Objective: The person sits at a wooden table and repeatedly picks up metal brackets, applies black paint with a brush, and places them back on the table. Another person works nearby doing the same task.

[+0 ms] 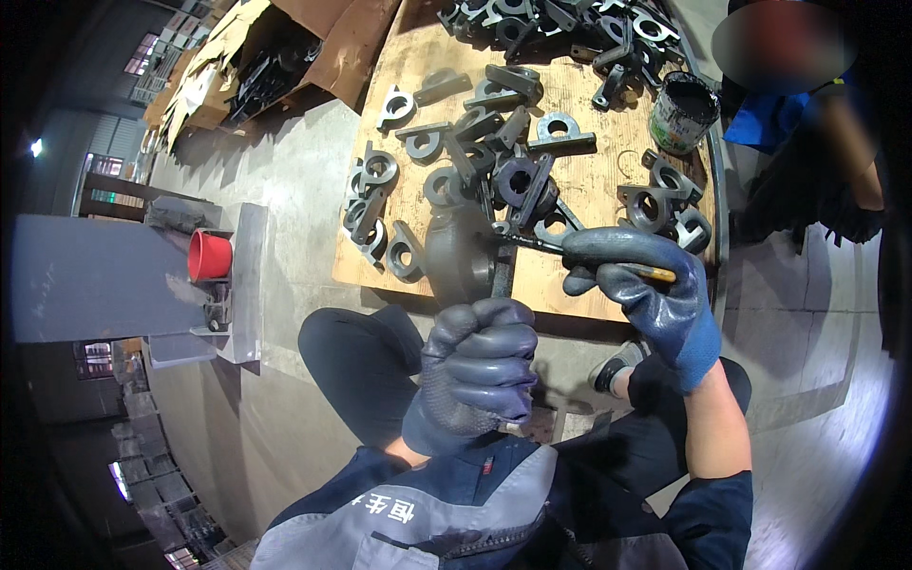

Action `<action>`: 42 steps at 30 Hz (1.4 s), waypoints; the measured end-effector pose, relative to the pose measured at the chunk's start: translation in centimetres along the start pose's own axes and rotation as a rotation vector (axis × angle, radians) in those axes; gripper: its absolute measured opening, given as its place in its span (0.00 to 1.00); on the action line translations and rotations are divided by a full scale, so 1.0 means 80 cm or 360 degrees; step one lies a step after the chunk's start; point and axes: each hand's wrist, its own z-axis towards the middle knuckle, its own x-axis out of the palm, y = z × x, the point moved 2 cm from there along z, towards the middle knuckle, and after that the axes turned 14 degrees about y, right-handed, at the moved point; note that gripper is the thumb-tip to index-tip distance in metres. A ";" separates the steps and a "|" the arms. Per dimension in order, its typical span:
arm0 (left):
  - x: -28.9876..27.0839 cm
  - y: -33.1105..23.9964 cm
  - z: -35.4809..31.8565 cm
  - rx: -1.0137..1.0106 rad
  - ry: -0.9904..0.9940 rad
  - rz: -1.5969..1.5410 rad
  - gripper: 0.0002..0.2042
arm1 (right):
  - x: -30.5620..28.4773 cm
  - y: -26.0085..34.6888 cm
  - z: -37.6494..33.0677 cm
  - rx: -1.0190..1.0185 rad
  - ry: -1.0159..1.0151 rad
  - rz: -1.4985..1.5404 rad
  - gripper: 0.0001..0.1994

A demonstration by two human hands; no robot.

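My left hand [478, 366], in a dark coated glove, is closed in a fist near the table's front edge. Right above its thumb is a dark round metal housing [454, 255], smeared by motion; whatever the fist grips is hidden inside the fingers. My right hand [651, 280], gloved in blue and black, pinches a paintbrush [657, 274] with a yellowish handle. The brush's dark end points left and meets or overlaps the blurred housing; contact cannot be made out. Beyond it, several pillow-block bearing housings [518, 180] lie heaped, some dark and some bare grey.
The wooden tabletop [608, 176] carries more housings [655, 204] on the right and a pile [570, 28] at the back. A dark-smeared can [684, 114] stands near the right edge. A cardboard box [332, 47], a red bucket [209, 256] and another person [807, 123] are nearby.
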 end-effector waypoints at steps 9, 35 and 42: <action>-0.008 -0.016 -0.007 -0.0007 -0.0061 0.0164 0.04 | 0.001 0.006 -0.001 0.0029 0.0008 -0.0006 0.15; 0.004 -0.554 -0.195 -0.0239 -0.2442 0.2337 0.07 | -0.067 -0.054 0.004 0.0438 -0.0527 -0.0290 0.17; 0.020 -0.533 -0.150 -0.1194 -0.3232 0.3235 0.16 | -0.069 -0.045 0.013 0.0161 -0.0702 -0.0222 0.15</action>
